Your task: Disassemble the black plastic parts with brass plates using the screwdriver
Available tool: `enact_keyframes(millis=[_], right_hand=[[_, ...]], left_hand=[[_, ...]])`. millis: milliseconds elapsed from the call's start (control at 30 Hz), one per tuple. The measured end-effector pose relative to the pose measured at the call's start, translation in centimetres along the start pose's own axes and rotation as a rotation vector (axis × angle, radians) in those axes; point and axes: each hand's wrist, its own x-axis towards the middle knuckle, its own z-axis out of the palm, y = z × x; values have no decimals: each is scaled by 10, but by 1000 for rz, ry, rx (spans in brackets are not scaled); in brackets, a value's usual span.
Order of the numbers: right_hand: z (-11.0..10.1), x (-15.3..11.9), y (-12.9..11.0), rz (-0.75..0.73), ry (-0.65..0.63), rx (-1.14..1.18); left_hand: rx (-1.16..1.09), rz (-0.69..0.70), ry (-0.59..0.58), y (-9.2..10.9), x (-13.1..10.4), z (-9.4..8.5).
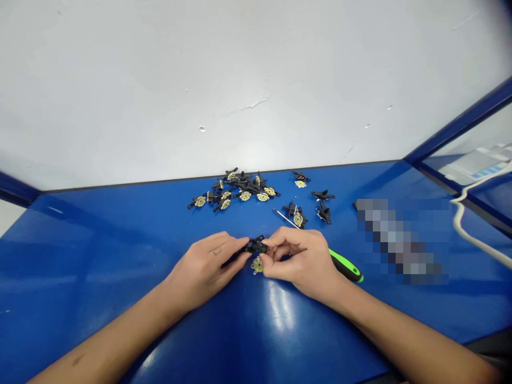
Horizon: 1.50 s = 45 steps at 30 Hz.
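Observation:
Near the middle of the blue table, my left hand (212, 261) pinches a small black plastic part (256, 245) between thumb and fingers. From the other side my right hand (298, 261) grips the same part, its fingers closed around the right end. A round brass-coloured disc (257, 264) with small lugs sits just below the black part, touching or close to my right thumb. Whether the disc is joined to the black part I cannot tell. Under my right hand lies a screwdriver with a green and black handle (346, 265); its thin metal shaft (285, 217) shows beyond my fingers.
A heap of similar black parts with brass discs (244, 186) lies at the table's back edge, by a white wall (248, 80). Several more (323, 212) are scattered right of it. A blurred-out object (400, 240) and a white cable (464, 218) are at the right.

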Motion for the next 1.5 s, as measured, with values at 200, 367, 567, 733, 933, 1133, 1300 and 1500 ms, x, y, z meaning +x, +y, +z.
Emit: enact_keyframes(millis=[200, 367, 567, 733, 933, 1133, 1300, 1500], right_hand=[[3, -1, -3, -54, 14, -58], [2, -2, -4, -152, 18, -149], [1, -1, -3, -236, -2, -203], [4, -1, 0, -264, 20, -190], [6, -4, 1, -217, 49, -170], [2, -3, -1, -243, 12, -265], [1, -3, -5, -327, -3, -362], [2, -13, 3, -529, 19, -590]], left_hand=[[-44, -145, 86, 19, 0, 4], [-288, -372, 81, 29, 8, 2], [-629, -725, 122, 33, 9, 5], [-816, -888, 188, 33, 14, 5], [-884, -963, 168, 35, 17, 4], [-1026, -1029, 221, 35, 17, 5], [-1126, -1014, 233, 37, 19, 4], [-1174, -1042, 258, 38, 22, 3]])
